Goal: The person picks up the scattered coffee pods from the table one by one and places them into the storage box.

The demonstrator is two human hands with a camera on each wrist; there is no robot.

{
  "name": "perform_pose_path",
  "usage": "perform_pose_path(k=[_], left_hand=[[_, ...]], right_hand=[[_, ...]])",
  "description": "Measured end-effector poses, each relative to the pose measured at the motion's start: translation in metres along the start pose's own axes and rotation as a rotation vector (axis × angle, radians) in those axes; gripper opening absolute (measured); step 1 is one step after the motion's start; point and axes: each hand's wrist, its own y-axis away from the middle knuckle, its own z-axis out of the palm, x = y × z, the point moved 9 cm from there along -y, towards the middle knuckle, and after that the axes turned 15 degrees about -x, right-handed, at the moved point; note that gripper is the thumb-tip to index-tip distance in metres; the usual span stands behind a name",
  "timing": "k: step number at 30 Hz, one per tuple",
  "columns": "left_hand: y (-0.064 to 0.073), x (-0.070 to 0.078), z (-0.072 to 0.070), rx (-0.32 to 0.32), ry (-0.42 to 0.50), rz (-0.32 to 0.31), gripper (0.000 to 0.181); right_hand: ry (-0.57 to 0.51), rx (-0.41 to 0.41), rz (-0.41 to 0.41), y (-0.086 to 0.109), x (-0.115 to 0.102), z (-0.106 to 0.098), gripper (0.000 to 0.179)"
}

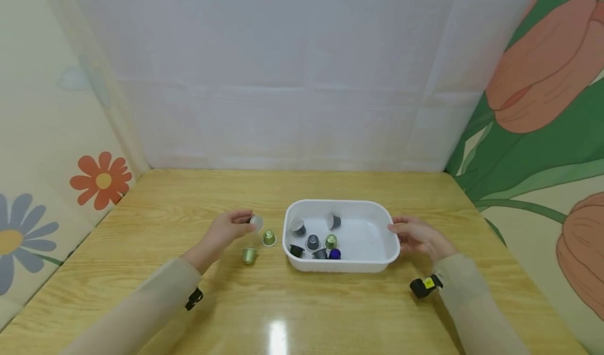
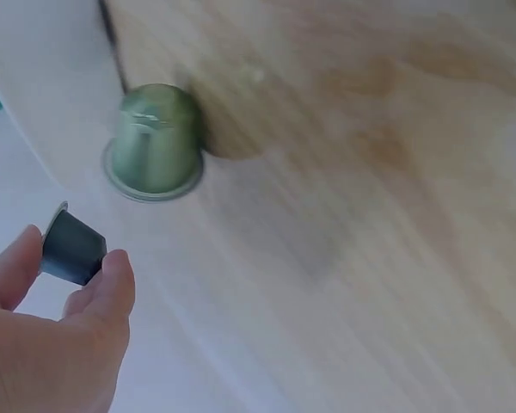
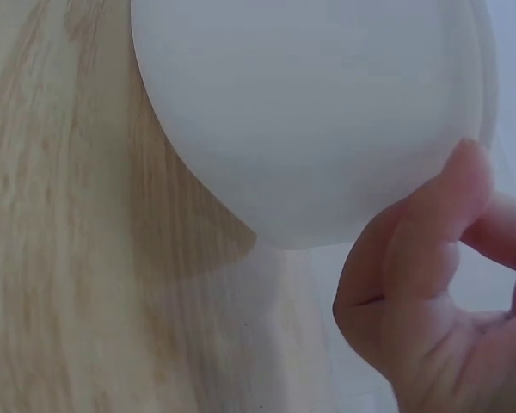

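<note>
Between thumb and fingertips my left hand [image 1: 229,226] pinches a dark coffee capsule [image 2: 72,247], its pale lid side showing in the head view. Just beside it, a green capsule [image 1: 269,238] stands on the table lid down, and another green capsule [image 1: 249,256] lies a little nearer. My right hand [image 1: 420,234] grips the right end of the white tray [image 1: 373,266], thumb at the rim. Inside the tray, mostly in its left half, are several capsules: grey ones [image 1: 313,242], a black one [image 1: 296,250], a green one [image 1: 331,241] and a purple one [image 1: 335,254].
The wooden table [image 1: 226,313] ends at a white cloth backdrop [image 1: 283,82]. Printed flower panels stand at both sides. A black strap [image 1: 194,298] shows at the left wrist and a black device with a yellow label [image 1: 424,286] at the right.
</note>
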Motion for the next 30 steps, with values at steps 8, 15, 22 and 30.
perform_pose_path(k=[8,15,22,30], left_hand=[[-0.011,0.022,0.016,-0.012,0.029,0.011,0.053],[-0.019,0.029,0.026,-0.019,0.039,0.033,0.053],[-0.023,0.036,0.032,-0.005,0.003,0.024,0.051],[-0.033,0.049,0.05,-0.03,0.038,0.063,0.051]], right_hand=[[0.001,0.073,0.031,0.002,-0.004,-0.009,0.045],[0.008,0.019,-0.003,-0.003,-0.008,-0.003,0.057],[0.001,-0.026,-0.032,-0.006,-0.007,0.0,0.037],[-0.017,-0.037,-0.017,-0.005,-0.004,-0.002,0.025]])
